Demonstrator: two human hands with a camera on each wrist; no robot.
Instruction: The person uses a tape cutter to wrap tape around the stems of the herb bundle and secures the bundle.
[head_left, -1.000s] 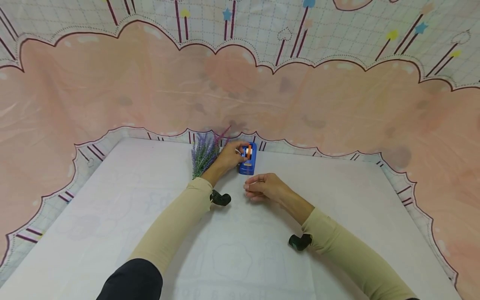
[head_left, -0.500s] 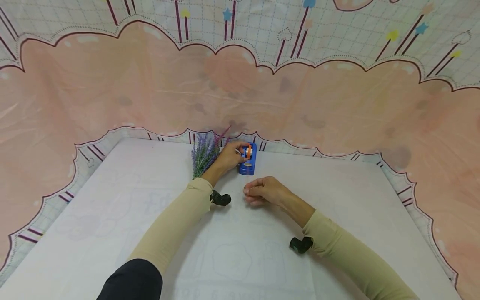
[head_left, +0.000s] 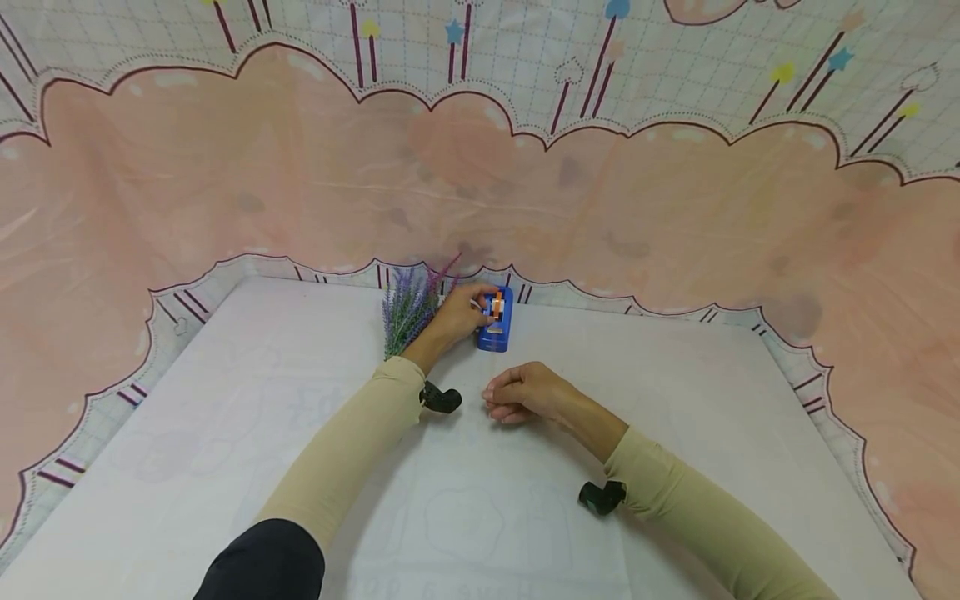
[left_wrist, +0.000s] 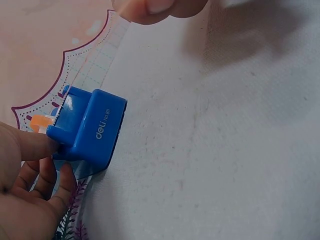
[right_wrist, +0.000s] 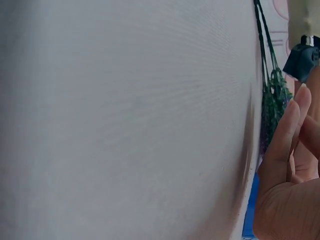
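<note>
My left hand (head_left: 459, 310) grips a blue tape dispenser (head_left: 493, 340) near the far edge of the table. In the left wrist view the thumb lies against the side of the dispenser (left_wrist: 102, 125), close to its orange hub (left_wrist: 41, 122). A thin, clear strip of tape (left_wrist: 80, 75) runs from the cutter up to the fingers of my right hand (left_wrist: 160, 7). That right hand (head_left: 528, 393) is nearer to me than the dispenser and pinches the strip's end between thumb and fingers. The right wrist view shows the same hand (right_wrist: 287, 165) from its side.
A bunch of artificial lavender (head_left: 407, 304) lies just left of the left hand, partly behind the forearm. A white cloth (head_left: 225, 433) covers the table (head_left: 712, 400). Behind it hangs a peach patterned backdrop (head_left: 480, 192).
My right hand has drawn back toward me, away from the dispenser, a little at a time. The left hand and the dispenser have stayed in place.
</note>
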